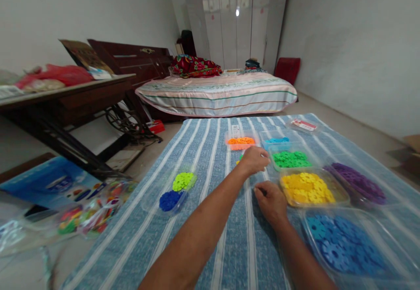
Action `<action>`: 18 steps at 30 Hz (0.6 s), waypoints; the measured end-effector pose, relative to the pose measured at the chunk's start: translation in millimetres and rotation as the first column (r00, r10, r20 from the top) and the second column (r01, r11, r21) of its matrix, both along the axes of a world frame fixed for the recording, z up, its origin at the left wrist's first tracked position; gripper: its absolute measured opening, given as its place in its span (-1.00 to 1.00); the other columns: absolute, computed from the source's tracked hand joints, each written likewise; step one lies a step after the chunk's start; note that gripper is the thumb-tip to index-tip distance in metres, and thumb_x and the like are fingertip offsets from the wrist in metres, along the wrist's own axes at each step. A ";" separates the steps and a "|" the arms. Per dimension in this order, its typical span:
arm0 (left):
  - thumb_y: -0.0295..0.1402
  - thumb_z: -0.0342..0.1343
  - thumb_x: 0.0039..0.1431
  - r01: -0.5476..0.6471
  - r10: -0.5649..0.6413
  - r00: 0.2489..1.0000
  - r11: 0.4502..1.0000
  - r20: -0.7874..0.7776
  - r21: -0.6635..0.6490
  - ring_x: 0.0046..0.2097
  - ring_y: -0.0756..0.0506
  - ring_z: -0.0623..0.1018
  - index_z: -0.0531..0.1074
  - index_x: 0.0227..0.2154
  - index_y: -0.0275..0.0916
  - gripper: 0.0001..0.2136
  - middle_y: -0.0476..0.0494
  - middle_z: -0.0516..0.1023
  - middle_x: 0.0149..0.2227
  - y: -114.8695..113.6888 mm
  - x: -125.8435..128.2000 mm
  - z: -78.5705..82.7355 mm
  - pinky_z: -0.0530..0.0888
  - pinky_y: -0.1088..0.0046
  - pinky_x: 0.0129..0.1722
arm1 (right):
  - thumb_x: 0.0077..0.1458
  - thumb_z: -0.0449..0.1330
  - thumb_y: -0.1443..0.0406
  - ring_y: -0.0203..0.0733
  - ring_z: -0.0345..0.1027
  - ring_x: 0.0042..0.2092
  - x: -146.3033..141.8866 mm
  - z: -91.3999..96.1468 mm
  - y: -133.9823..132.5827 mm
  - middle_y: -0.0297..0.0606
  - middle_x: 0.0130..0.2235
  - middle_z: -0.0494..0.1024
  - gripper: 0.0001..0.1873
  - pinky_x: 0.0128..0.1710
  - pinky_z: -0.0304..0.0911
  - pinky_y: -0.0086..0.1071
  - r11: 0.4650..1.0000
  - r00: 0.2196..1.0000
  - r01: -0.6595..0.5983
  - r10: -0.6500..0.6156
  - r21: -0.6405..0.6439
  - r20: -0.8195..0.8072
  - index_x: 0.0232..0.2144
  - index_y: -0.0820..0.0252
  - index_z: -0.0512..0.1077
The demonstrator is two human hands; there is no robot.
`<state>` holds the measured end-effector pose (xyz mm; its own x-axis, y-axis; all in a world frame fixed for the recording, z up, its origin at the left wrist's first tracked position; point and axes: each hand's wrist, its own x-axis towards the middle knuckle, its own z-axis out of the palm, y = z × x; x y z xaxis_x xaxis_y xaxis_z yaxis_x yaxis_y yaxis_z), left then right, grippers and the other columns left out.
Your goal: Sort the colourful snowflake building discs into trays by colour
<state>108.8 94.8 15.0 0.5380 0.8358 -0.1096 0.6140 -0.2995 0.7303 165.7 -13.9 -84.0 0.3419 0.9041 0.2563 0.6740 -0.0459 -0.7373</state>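
My left hand (pixel 255 159) reaches forward over the blue striped cloth (pixel 210 150), fingers curled, beside the tray of green pieces (pixel 290 159) and just short of the tray of orange pieces (pixel 241 141); what it holds, if anything, is hidden. Loose green and yellow bits (pixel 239 158) peek out behind its wrist. My right hand (pixel 269 198) rests knuckles up on the cloth, fingers curled under, next to the tray of yellow pieces (pixel 307 188). Nothing shows in its fingers.
More clear trays hold light blue (pixel 277 140), purple (pixel 358 181) and dark blue pieces (pixel 344 242). One tray at left holds lime and blue piles (pixel 177 189). A bag of mixed pieces (pixel 88 211) lies left. A dark table (pixel 65 102) and a bed (pixel 216 93) stand beyond.
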 end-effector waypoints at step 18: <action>-0.44 0.22 -0.16 -0.277 0.310 0.871 0.951 -0.381 0.140 -0.13 -0.18 0.54 0.52 -0.40 -0.31 -0.83 -0.25 0.59 -0.27 40.5 -41.8 -34.3 0.43 0.43 -0.22 | 0.06 0.03 0.23 -0.17 0.30 -0.26 0.0 1.9 1.5 -0.28 -0.37 0.51 -0.75 -0.24 0.11 -0.37 0.999 0.999 -0.007 0.009 -0.033 0.046 -0.44 0.13 0.50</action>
